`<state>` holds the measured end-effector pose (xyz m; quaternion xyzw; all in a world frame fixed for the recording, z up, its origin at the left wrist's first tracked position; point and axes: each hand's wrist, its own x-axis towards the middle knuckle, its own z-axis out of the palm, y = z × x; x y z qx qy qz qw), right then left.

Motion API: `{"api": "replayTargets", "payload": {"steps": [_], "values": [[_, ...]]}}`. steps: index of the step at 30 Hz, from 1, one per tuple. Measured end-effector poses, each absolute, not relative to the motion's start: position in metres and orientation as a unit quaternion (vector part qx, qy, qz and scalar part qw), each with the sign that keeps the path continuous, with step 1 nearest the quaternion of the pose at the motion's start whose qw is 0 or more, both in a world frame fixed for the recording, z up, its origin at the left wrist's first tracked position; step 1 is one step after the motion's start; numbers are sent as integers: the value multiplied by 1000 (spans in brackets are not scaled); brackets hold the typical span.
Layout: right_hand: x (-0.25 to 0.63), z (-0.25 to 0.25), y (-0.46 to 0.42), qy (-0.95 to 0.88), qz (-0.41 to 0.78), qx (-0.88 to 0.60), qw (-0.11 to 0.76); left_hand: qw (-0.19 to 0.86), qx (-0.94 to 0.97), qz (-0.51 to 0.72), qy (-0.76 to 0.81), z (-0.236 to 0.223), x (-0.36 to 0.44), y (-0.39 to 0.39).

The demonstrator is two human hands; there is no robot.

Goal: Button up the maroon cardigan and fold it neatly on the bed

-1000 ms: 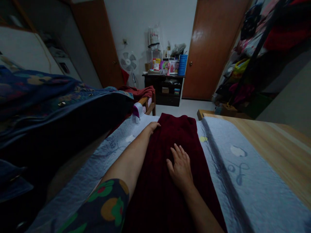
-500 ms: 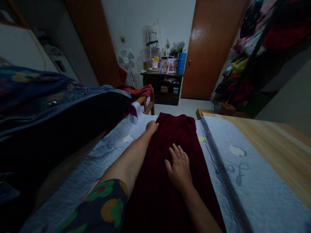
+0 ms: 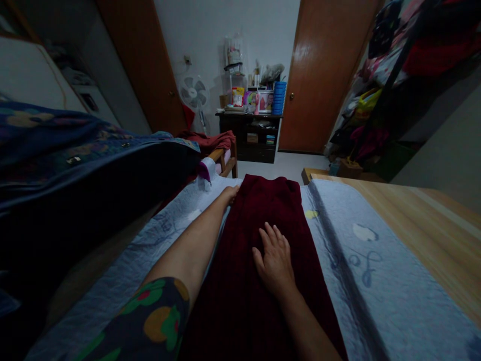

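Note:
A long dark red cloth, perhaps a garment, lies lengthwise over a light blue-grey blanket. At the far left edge of that cloth is my left hand, its fingers curled at the edge and partly hidden from me. My right hand rests palm down on the middle of the cloth, fingers spread. A dark sleeve with green and orange shapes covers my left upper arm.
Blue patterned clothing with dark cloth is heaped at left. A wooden surface shows beyond the blanket at right. Ahead stand a wooden chair-like frame, a fan and a dark cabinet. Clothes hang at right.
My left hand has shifted slightly left along the cloth's edge, and its fingers show less. The right hand stays flat on the cloth. The whole view has shifted a little.

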<state>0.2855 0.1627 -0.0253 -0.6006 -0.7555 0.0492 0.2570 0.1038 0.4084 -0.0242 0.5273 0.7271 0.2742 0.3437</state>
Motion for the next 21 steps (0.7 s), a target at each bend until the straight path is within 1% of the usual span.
{"api": "replayTargets", "payload": {"steps": [5,11,17,21], "values": [[285,-25,162,-753,53,-604,256,258,571,201,753,-25,110,407],[285,-25,163,-754,46,-605,251,145,588,185,774,-33,123,392],[286,-26,164,-755,51,-602,256,117,584,184,782,-30,116,388],[286,-25,164,-753,61,-605,251,93,621,222,746,-15,110,385]]}}
